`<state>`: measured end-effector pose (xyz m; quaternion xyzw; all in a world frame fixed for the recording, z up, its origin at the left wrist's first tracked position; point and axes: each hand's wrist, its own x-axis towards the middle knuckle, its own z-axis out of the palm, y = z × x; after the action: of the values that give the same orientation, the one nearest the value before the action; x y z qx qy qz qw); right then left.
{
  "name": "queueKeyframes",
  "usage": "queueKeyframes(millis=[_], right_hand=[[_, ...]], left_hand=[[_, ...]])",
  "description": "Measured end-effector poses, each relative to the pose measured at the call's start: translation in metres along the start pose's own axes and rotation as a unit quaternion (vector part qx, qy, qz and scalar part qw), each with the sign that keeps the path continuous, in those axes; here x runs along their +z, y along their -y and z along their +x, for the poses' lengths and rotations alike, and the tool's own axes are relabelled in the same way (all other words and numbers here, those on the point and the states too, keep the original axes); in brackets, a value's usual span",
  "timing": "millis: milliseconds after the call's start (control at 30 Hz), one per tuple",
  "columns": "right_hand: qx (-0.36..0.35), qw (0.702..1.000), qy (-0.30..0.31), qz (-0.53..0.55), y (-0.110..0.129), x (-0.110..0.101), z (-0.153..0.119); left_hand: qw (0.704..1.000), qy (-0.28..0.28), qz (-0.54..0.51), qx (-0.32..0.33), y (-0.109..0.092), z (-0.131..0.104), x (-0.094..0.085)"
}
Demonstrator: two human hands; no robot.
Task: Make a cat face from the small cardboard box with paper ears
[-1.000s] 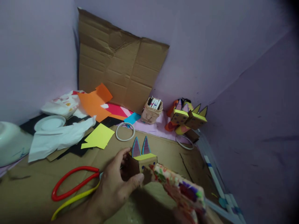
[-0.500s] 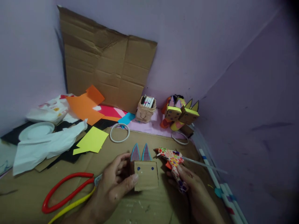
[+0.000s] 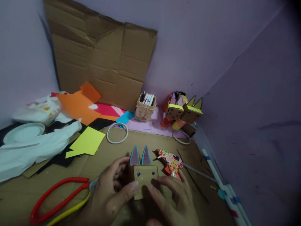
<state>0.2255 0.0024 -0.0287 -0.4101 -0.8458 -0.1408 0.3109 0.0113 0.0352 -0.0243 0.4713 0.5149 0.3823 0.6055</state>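
Note:
A small cardboard box (image 3: 146,175) with two drawn eyes and two purple, blue-edged pointed ears (image 3: 134,156) faces up in front of me. My left hand (image 3: 117,185) grips its left side, thumb on the front face. My right hand (image 3: 172,196) is at the box's right side, thumb and fingers spread apart near its edge; whether they touch it is hard to tell. Just beyond that hand lies a flower-patterned glue gun (image 3: 170,160), its nozzle pointing left and a clear glue stick coming out of the back.
Red-and-yellow-handled scissors (image 3: 58,194) lie left of my left hand. Behind are yellow paper (image 3: 87,141), orange paper (image 3: 80,103), a marker holder (image 3: 145,110), two rings (image 3: 117,133) and finished eared figures (image 3: 175,111). A cardboard sheet (image 3: 101,53) leans on the wall.
My right hand has let go of the glue gun, which now lies on the cardboard, and has moved left to the box. My left hand keeps its hold. The view has shifted slightly.

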Motion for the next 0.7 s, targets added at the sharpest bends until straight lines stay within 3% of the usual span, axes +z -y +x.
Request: queueKeyframes(millis=[233, 367, 567, 700], right_hand=[[0.026, 0.999, -0.039, 0.013, 0.009, 0.014, 0.004], [0.032, 0.999, -0.019, -0.005, 0.010, 0.013, 0.005], [0.014, 0.999, 0.011, -0.035, 0.006, 0.010, 0.005], [0.002, 0.999, 0.021, -0.032, 0.005, 0.009, 0.006]], left_hand=[[0.999, -0.037, 0.029, 0.006, -0.010, -0.007, 0.006], [0.998, -0.040, 0.051, 0.017, -0.006, -0.007, 0.005], [0.997, 0.000, 0.075, 0.034, 0.004, -0.004, -0.001], [0.996, -0.012, 0.082, 0.036, 0.002, -0.005, 0.000]])
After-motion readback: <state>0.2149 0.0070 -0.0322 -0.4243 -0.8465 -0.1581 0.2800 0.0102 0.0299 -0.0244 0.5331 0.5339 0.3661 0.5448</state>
